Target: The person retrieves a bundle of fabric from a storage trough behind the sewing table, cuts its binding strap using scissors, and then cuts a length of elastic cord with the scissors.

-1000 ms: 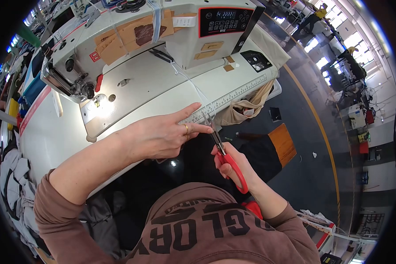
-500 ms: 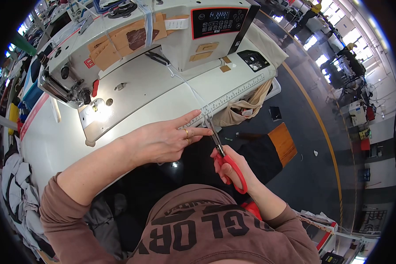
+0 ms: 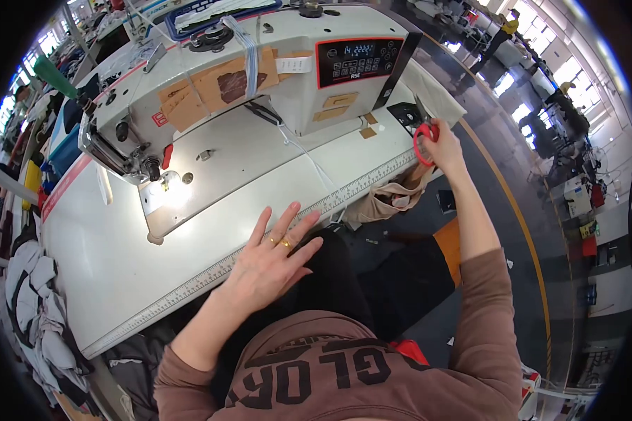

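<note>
My left hand [image 3: 268,263] is spread open at the table's front edge, its fingers over the printed ruler strip [image 3: 361,184]. Nothing is in it, and two rings show on its fingers. On the far right, my right hand [image 3: 445,149] grips a pair of scissors [image 3: 423,144] by their red handles, the blades pointing away from me over the table's right end. A thin white cord [image 3: 309,158] lies loose on the tabletop between my hands. It runs from a black-handled tool [image 3: 262,112] beneath the machine arm to the ruler strip.
The sewing machine [image 3: 305,116] with a lit control panel [image 3: 358,59] stands across the white table [image 3: 211,245]. A beige cloth pouch [image 3: 383,203] hangs off the front edge. Grey and black garments [image 3: 38,316] are heaped at left. A person in yellow [image 3: 507,28] is far off.
My right hand has carried the scissors away to the right end of the table. My left hand has let go of the cord and spread out further left.
</note>
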Available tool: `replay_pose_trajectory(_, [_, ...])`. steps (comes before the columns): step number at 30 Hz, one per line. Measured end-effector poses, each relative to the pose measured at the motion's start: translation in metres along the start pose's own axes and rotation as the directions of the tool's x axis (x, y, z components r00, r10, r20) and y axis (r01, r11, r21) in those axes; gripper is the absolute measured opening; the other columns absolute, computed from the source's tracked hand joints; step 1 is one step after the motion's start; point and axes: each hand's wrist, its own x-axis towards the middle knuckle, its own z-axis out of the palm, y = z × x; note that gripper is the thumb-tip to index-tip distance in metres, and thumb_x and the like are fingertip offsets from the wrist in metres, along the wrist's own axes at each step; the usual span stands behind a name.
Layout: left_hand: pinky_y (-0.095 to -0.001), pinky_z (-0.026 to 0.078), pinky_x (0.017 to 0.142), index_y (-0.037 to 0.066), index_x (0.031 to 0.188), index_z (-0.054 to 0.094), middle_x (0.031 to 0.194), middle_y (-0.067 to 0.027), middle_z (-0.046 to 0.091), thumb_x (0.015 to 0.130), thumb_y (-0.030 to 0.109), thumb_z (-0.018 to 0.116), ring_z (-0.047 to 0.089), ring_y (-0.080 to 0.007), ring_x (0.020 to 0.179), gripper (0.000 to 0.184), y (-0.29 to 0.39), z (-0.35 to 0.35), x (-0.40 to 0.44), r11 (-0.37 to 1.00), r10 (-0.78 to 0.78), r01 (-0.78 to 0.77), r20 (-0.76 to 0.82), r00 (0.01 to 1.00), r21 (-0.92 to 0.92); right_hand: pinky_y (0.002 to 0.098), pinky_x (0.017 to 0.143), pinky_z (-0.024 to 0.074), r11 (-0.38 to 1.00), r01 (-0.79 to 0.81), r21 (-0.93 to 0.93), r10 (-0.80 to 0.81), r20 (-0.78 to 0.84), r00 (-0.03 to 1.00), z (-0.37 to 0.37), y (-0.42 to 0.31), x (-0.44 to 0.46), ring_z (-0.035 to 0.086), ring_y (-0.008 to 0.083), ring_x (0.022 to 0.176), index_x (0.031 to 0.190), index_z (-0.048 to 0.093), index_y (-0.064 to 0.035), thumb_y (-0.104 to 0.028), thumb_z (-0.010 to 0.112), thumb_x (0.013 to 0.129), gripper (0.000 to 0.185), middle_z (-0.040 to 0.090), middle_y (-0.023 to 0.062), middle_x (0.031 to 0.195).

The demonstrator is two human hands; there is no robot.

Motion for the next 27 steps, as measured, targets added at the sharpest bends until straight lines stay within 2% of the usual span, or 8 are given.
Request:
replay_pose_trajectory(3, [-0.0519, 0.021, 0.108, 0.012, 0.115, 0.057, 0.143, -0.0089, 0.033, 0.073, 0.023, 0.070, 0.025, -0.0309, 0.135, 0.046, 0.008, 0.005, -0.010, 0.990, -0.128, 0.126, -0.024, 0.991, -0.061, 0.0428, 0.080, 0.0473, 0.956, 0.183, -0.227, -0.191, -0.012, 0.982, 0.014, -0.001, 0.044, 0.059, 0.0408, 0.091, 0.116, 0.053, -0.0043, -0.023, 0.060, 0.079, 0.042, 0.062, 0.0247, 0.095])
replay_pose_trajectory(13, [-0.0528, 0.019, 0.108, 0.016, 0.120, 0.053, 0.145, -0.0101, 0.030, 0.071, 0.025, 0.071, 0.022, -0.0341, 0.135, 0.053, 0.012, 0.014, -0.029, 0.975, -0.213, 0.212, -0.002, 0.977, -0.072, 0.0423, 0.076, 0.0496, 0.786, 0.256, -0.563, -0.211, 0.146, 0.967, 0.047, -0.045, 0.077, 0.061, 0.0332, 0.092, 0.101, 0.057, -0.0065, -0.023, 0.055, 0.086, 0.023, 0.064, 0.0158, 0.093])
replay_pose_trajectory(16, [-0.0527, 0.017, 0.109, 0.019, 0.122, 0.053, 0.145, -0.0095, 0.028, 0.069, 0.026, 0.073, 0.021, -0.0344, 0.136, 0.058, 0.010, 0.008, -0.024, 0.970, -0.240, 0.239, -0.009, 0.971, -0.039, 0.0406, 0.073, 0.0498, 0.743, 0.294, -0.602, -0.419, -0.075, 0.905, 0.050, -0.032, 0.061, 0.060, 0.0304, 0.090, 0.100, 0.057, -0.0073, -0.019, 0.053, 0.085, 0.019, 0.062, 0.0130, 0.094])
replay_pose_trajectory(18, [-0.0531, 0.016, 0.109, 0.020, 0.124, 0.052, 0.146, -0.0092, 0.026, 0.067, 0.026, 0.074, 0.019, -0.0343, 0.136, 0.062, 0.008, 0.009, -0.020, 0.968, -0.252, 0.252, -0.020, 0.967, -0.021, 0.0412, 0.077, 0.0478, 0.814, 0.454, -0.363, -0.535, -0.162, 0.829, 0.040, -0.033, 0.026, 0.060, 0.0312, 0.092, 0.097, 0.060, -0.0088, -0.007, 0.053, 0.080, 0.019, 0.062, 0.0127, 0.098])
replay_pose_trajectory(20, [-0.0535, 0.015, 0.109, 0.022, 0.126, 0.050, 0.147, -0.0088, 0.025, 0.066, 0.026, 0.075, 0.018, -0.0341, 0.136, 0.065, 0.006, 0.010, -0.018, 0.965, -0.263, 0.263, -0.031, 0.964, 0.003, 0.0393, 0.069, 0.0484, 0.717, 0.592, -0.368, -0.663, -0.098, 0.742, 0.044, -0.022, -0.018, 0.061, 0.0287, 0.082, 0.094, 0.061, -0.0072, -0.002, 0.053, 0.075, 0.021, 0.062, 0.0129, 0.089])
replay_pose_trajectory(22, [-0.0564, 0.018, 0.107, 0.018, 0.128, 0.048, 0.146, -0.0069, 0.026, 0.068, 0.026, 0.073, 0.020, -0.0299, 0.136, 0.065, 0.004, 0.011, -0.014, 0.974, -0.219, 0.223, -0.085, 0.972, 0.034, 0.0350, 0.061, 0.0481, 0.734, 0.569, -0.371, -0.639, -0.090, 0.764, 0.034, -0.019, -0.076, 0.060, 0.0283, 0.070, 0.086, 0.062, -0.0055, 0.001, 0.053, 0.074, 0.017, 0.062, 0.0126, 0.080])
replay_pose_trajectory(25, [-0.0568, 0.018, 0.107, 0.018, 0.130, 0.046, 0.147, -0.0056, 0.025, 0.069, 0.027, 0.072, 0.019, -0.0274, 0.137, 0.067, 0.005, 0.018, -0.007, 0.979, -0.158, 0.166, -0.078, 0.984, 0.120, 0.0266, 0.059, 0.0458, 0.891, 0.436, 0.125, -0.419, -0.136, 0.898, 0.020, -0.048, -0.126, 0.058, 0.0210, 0.062, 0.077, 0.060, -0.0015, 0.004, 0.052, 0.074, 0.011, 0.060, 0.0095, 0.071])
replay_pose_trajectory(27, [-0.0567, 0.018, 0.107, 0.018, 0.130, 0.046, 0.147, -0.0053, 0.025, 0.069, 0.029, 0.071, 0.019, -0.0264, 0.137, 0.066, 0.009, 0.022, -0.003, 0.985, -0.111, 0.119, -0.065, 0.992, 0.128, 0.0232, 0.064, 0.0453, 0.817, 0.294, 0.495, -0.301, -0.069, 0.951, 0.018, -0.077, -0.141, 0.058, 0.0122, 0.070, 0.082, 0.061, 0.0008, 0.004, 0.051, 0.080, 0.011, 0.061, 0.0060, 0.075])
